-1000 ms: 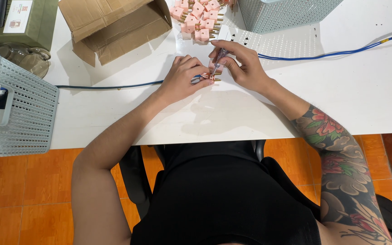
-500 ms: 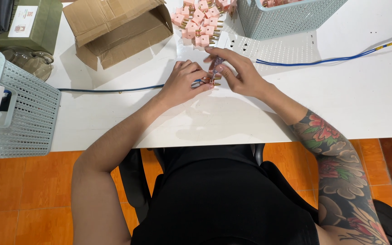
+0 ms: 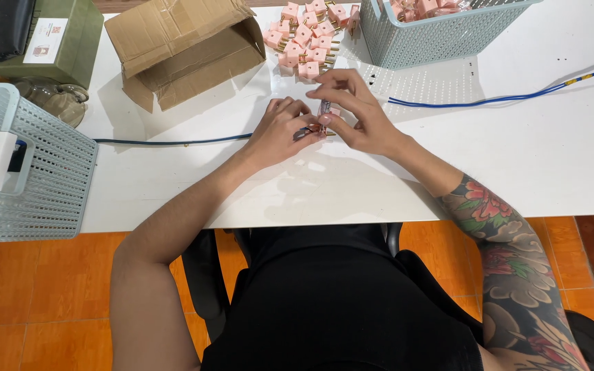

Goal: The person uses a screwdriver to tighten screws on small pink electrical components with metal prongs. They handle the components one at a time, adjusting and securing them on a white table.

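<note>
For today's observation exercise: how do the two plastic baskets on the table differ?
The left basket sits at the table's near edge, far from the hands; the top basket stands at the far edge, just beyond the right hand. The top basket holds pink plugs; the left basket shows none. Both are pale perforated plastic.

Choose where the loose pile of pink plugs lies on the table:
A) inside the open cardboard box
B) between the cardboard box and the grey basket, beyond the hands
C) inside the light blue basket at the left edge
B: the pink plugs lie on the white table, between the cardboard box and the grey basket.
</note>
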